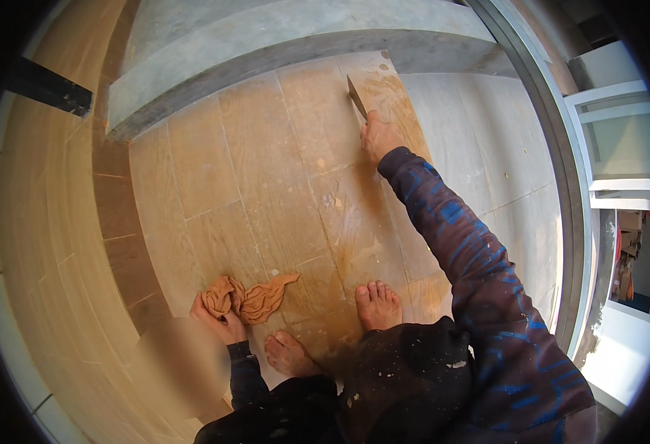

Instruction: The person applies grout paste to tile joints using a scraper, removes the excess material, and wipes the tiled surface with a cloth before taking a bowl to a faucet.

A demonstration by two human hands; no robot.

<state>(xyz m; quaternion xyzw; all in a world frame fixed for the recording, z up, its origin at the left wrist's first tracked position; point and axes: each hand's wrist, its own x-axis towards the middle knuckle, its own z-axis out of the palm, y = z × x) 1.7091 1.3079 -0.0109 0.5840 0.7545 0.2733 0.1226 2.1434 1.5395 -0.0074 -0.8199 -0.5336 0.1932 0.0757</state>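
- Floor (229,185): wood-look tiles, spread from the ledge (288,48) back towards the person. Damp-looking smears and pale spots noted below the ledge's right half; a greyer stretch lies before its right end.
- Ledge: grey, bounding the far side of the tiles.
- Frame (562,163): metal, running from beside the ledge's right end towards the person.
- Feet: right foot (379,305) and left foot (288,354) bare, both well apart from the ledge.
- Cloth (253,298): orange-brown, crumpled, well apart from the ledge, its loose end trailing rightward. Left hand (221,323) has its fingers closed on the bunched end.
- Right hand (380,138): much the nearer hand to the ledge, arm extended; fingers clamped around the handle end of the blade (356,96).
- Blade: thin, seen nearly edge-on, projecting from the grip towards the ledge. Long axis leans slightly left; tip near the ledge, apparently short of it, with tile between. Contact with the floor cannot be confirmed.
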